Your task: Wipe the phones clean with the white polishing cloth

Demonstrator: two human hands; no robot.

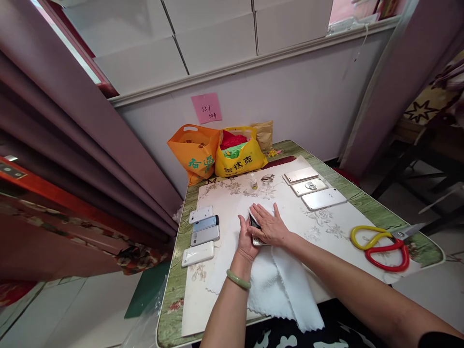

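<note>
My left hand [246, 239], with a green bangle on the wrist, grips the left edge of a phone [254, 227] lying on a white cloth [275, 285]. My right hand [268, 224] lies flat over that phone with fingers stretched out, pressing a fold of the cloth onto it. Most of the phone is hidden under the hands.
Several phones [203, 233] lie in a column at the left of the white mat [224, 203], three more [314, 187] at the back right. A small bottle [253, 182] stands behind. Yellow and red scissors [380, 241] lie at the right. Orange [194, 152] and yellow bags [241, 154] stand by the wall.
</note>
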